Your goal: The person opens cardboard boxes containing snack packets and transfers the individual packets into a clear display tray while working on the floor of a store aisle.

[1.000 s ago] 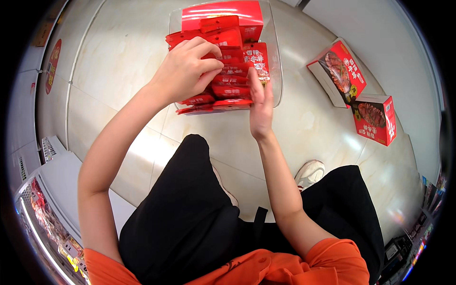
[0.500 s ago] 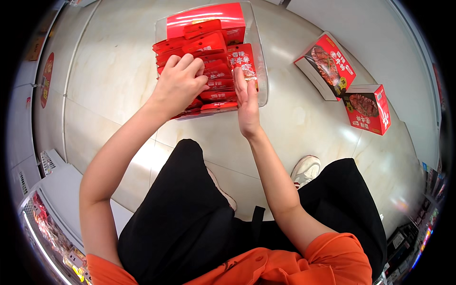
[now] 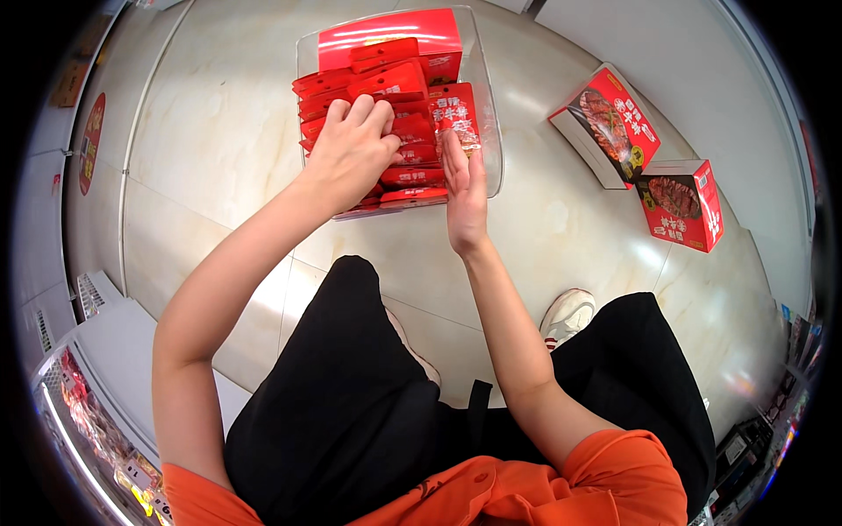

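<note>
Fingers (image 3: pixel 364 112) press atop red packets (image 3: pixel 412 145) in clear bin (image 3: pixel 487 131).

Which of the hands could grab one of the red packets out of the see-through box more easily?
Probably the left hand. Its fingers curl over the row of red packets in the clear box, lying right on their tops. The right hand is flat and open, pressed against the side of the row, steadying more than gripping.

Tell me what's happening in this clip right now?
A person crouches over a clear plastic bin on the floor, packed with red snack packets. The left hand lies on the packets with its fingers curled over them, while the right hand is flat and open against the row's right side. Two red boxes lie on the floor to the right.
</note>
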`<state>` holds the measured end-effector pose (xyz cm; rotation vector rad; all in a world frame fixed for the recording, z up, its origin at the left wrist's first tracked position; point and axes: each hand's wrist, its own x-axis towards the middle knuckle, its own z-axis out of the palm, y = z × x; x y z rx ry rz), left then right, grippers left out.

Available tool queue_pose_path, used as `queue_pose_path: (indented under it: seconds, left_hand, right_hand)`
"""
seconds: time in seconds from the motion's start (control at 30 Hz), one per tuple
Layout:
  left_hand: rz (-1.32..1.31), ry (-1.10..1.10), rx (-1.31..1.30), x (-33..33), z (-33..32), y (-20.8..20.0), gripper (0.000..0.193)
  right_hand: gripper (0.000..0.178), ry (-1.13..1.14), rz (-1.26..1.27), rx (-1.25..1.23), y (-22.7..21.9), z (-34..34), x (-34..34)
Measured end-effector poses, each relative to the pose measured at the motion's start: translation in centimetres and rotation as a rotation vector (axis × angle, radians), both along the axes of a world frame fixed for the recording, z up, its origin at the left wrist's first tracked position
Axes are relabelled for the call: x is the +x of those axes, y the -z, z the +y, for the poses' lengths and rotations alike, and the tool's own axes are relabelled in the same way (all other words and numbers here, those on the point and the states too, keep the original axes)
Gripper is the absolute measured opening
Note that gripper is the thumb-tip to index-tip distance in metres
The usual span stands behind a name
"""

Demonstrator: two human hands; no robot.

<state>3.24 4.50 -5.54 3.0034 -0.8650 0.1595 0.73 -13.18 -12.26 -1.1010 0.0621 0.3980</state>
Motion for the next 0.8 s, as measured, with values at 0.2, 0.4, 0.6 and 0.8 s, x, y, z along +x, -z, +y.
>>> queue_pose_path:
  seconds: [0.2, 0.4, 0.6, 0.8]
  left_hand:
    - [-0.068, -0.046, -0.094, 0.5, -0.1, -0.4, 0.007]
    - [-0.026, -0.104, -0.212, -0.3, 1.8, -1.0, 0.010]
    - [-0.057, -0.036, -0.181, -0.5, 0.8, -1.2, 0.013]
    - [0.005, -0.057, -0.248, -0.3, 0.5, -1.1, 0.020]
  right_hand:
    - [0.077, 0.076, -0.028, -0.016, 0.4, 0.5, 0.1]
    - [0.076, 0.045, -0.070, -0.118, -1.7, 1.6, -0.6]
    - [0.073, -0.043, 0.027, -0.100, -0.2, 1.3, 1.1]
    - [0.077, -0.104, -0.032, -0.146, 3.2, 1.3, 2.1]
